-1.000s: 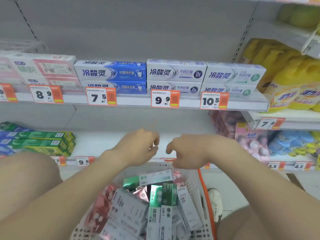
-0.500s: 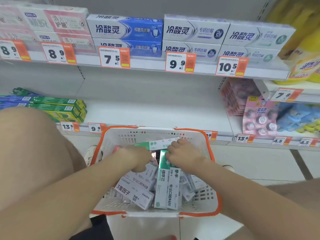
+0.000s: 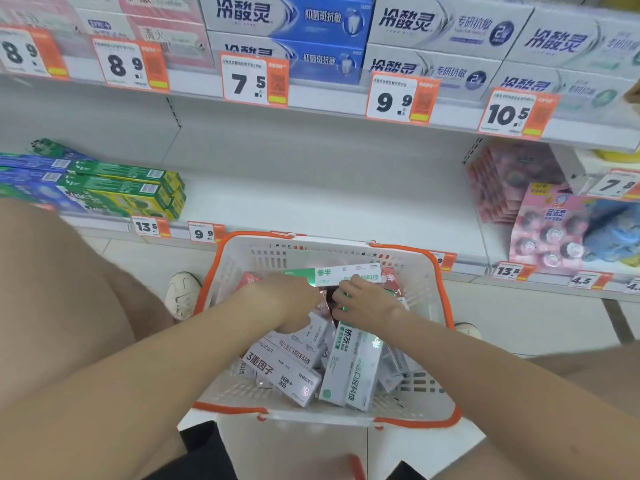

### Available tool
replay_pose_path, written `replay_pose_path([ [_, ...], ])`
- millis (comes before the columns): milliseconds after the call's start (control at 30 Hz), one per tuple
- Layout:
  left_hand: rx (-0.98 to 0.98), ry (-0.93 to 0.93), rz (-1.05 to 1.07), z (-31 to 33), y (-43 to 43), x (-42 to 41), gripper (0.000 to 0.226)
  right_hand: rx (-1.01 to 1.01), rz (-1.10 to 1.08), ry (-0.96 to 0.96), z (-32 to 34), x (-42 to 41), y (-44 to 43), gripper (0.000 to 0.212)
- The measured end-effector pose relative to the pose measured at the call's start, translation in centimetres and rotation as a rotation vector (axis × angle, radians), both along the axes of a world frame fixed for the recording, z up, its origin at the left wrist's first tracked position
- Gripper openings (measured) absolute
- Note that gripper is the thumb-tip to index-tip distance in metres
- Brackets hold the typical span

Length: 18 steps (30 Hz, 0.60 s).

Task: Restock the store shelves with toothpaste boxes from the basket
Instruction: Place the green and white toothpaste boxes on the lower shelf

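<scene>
The green-and-white toothpaste box (image 3: 346, 273) lies crosswise atop the pile at the far end of the basket (image 3: 329, 252), long axis left to right. Our right grip (image 3: 363, 301) curls onto its near edge. Our left grip (image 3: 287, 303), curled at its left end, may pinch it, but we cannot tell.

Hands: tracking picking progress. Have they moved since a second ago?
Yes: left hand and right hand went down, from above the basket into it, onto the toothpaste boxes.

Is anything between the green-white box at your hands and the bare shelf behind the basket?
Only the far basket rim lies between; the box must lift over it. The shelf beyond shows bare.
</scene>
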State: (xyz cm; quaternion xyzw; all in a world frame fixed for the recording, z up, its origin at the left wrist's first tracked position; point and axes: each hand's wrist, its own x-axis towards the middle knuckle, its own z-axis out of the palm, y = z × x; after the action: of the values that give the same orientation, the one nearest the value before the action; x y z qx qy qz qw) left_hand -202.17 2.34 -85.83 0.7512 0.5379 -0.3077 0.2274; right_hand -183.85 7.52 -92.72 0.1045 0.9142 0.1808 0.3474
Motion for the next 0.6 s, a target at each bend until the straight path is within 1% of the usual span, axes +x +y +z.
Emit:
replay_pose_path([
  [33, 0.010, -0.002, -0.007, -0.1, -0.2, -0.4, 0.034, 0.001, 0.018, -0.007, 0.2, -0.1, 0.3, 0.055],
  [100, 0.012, -0.010, 0.001, -0.4, -0.5, -1.0, 0.035, -0.033, 0.013, -0.059, 0.7, -0.1, 0.7, 0.064],
  [167, 0.003, -0.014, 0.006, -0.5, -0.9, -1.5, 0.036, -0.079, -0.038, -0.108, 1.3, -0.4, 0.6, 0.071],
  [233, -0.018, -0.014, 0.001, -0.4, -1.2, -1.8, 0.038, -0.104, -0.059, -0.087, 1.9, -0.5, 0.3, 0.071],
  [300, -0.049, -0.042, 0.017, -0.2, -1.6, -1.9, 0.041, -0.117, -0.082, -0.081, 2.9, -0.7, 0.0, 0.079],
  [367, -0.084, -0.103, 0.068, -0.2, -1.7, -1.9, 0.046, -0.118, -0.112, -0.109, 4.4, -0.9, -0.4, 0.082],
  [433, -0.089, -0.184, 0.118, 0.0, -1.7, -1.9, 0.055, -0.114, -0.145, -0.111, 6.0, -1.0, -0.9, 0.078],
  [500, -0.082, -0.275, 0.155, 0.1, -1.5, -1.9, 0.064, -0.115, -0.192, -0.096, 7.6, -0.9, -1.0, 0.075],
  [600, -0.097, -0.445, 0.247, 1.1, -0.7, -1.6, 0.076, -0.136, -0.281, -0.028, 11.1, -0.5, -0.1, 0.082],
])
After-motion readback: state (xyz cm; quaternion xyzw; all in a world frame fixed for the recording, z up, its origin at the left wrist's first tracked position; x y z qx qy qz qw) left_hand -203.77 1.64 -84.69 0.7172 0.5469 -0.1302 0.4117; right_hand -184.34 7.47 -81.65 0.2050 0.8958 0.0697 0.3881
